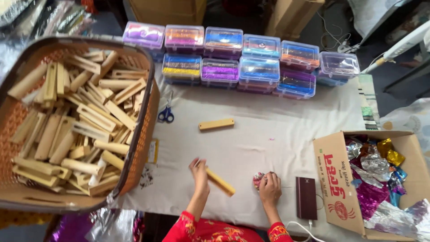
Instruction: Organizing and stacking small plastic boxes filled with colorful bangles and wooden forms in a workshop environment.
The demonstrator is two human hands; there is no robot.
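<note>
L grip (199,172) holds wood block (219,181); R grip (270,187) clutches colourful ball (258,180).

Head camera, high, looking straight down

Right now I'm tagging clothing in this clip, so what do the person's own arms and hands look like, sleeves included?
Both arms are bare from the hands up most of the forearm. The left hand and right hand wear no gloves; no rings or bracelets can be made out. Near the bottom edge, red sleeves with gold-yellow embroidered patterning begin.
</note>
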